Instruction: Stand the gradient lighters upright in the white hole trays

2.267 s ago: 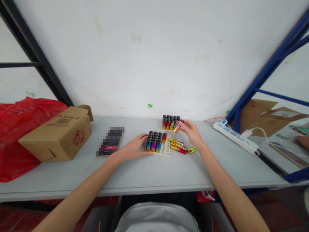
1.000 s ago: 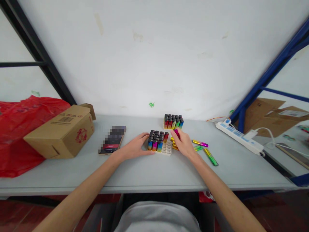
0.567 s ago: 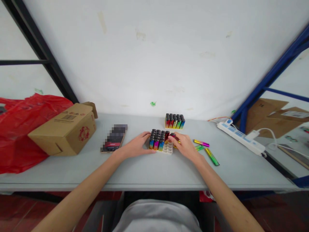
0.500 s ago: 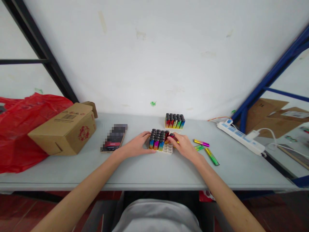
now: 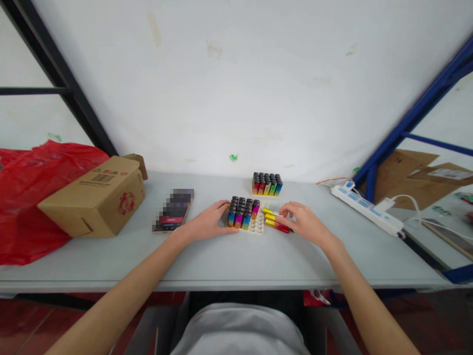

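A white lighter tray (image 5: 256,226) stands on the table, its left part filled with upright black-topped lighters (image 5: 239,217) in blue, pink and orange. Empty sockets show along its right side. My left hand (image 5: 207,222) braces the tray's left side, fingers behind and thumb along the front corner. To the right of the tray lie several loose yellow and red lighters (image 5: 275,222). Over their right ends, my right hand (image 5: 303,223) has its fingers curled and thumb and fingertips closed at a lighter; the exact contact is partly hidden.
Behind stands a second full block of lighters (image 5: 266,184). A phone (image 5: 175,209) with a blurred screen, a cardboard box (image 5: 96,195) and a red plastic bag (image 5: 48,207) are on the left. A white power strip (image 5: 369,209) with cables lies at the right.
My right hand has moved right, from the tray to the loose lighters, and now covers those farther right. A pink lighter now stands uncovered in the tray. My left hand stays put.
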`<state>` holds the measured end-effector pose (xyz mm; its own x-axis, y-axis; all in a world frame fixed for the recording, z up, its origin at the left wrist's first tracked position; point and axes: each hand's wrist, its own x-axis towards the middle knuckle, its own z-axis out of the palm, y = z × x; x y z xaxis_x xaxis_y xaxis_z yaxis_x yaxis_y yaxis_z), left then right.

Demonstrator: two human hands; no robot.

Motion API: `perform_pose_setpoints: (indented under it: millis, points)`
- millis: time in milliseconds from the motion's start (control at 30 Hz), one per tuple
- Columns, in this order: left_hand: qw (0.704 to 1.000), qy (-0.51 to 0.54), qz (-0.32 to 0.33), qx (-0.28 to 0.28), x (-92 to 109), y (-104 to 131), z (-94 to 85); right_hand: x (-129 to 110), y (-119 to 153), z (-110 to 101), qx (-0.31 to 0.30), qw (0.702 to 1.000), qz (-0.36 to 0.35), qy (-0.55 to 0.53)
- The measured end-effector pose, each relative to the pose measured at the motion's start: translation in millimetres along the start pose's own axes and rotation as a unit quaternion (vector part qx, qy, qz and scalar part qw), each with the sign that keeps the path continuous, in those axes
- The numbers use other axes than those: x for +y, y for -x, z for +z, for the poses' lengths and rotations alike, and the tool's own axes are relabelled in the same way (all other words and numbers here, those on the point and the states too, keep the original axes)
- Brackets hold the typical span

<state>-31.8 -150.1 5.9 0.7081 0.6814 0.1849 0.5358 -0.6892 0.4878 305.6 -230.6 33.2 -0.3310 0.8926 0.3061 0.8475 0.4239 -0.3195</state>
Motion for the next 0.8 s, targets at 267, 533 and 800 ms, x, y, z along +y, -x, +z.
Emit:
perform_pose_setpoints:
  millis: [267,533,800]
  points:
    - [1.0,0.005,-0.013,-0.005,3.2,0.6,-2.4,4.2,28.9,19.9,0.003,0.994,-0.01,0.107]
    - [1.0,0.006,0.002,0.006,0.0,1.0,-0.2,2.4,29.0,14.1,0.036,0.999,0.017,-0.005]
    - [1.0,0.006,-0.012,-0.01,2.9,0.8,-2.0,-4.3,-11.7,16.9,0.224,0.889,0.15,-0.371]
